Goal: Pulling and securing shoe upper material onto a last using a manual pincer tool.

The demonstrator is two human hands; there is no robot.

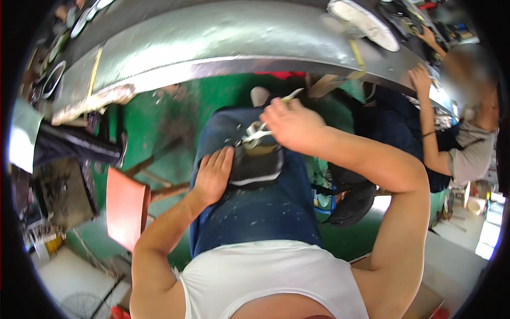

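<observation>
A black shoe (pixel 257 164) with a pale sole edge lies across my thighs. My left hand (pixel 213 175) holds its left end, fingers over the upper and thumb hidden. White shoelace (pixel 256 133) loops up from the shoe's opening. Above the shoe, my right hand (pixel 292 125) is closed with the lace running into its fingers. A thin pale strip (pixel 292 95) sticks out past those fingertips; whether it is lace or a tool I cannot tell.
A metal-topped bench (pixel 212 40) curves across the front, with a white shoe (pixel 364 24) on it at right. A co-worker (pixel 473 138) sits on the right, one hand at the bench edge. An orange-pink chair back (pixel 126 207) stands at left. Another person's dark-trousered leg (pixel 74 143) is farther left.
</observation>
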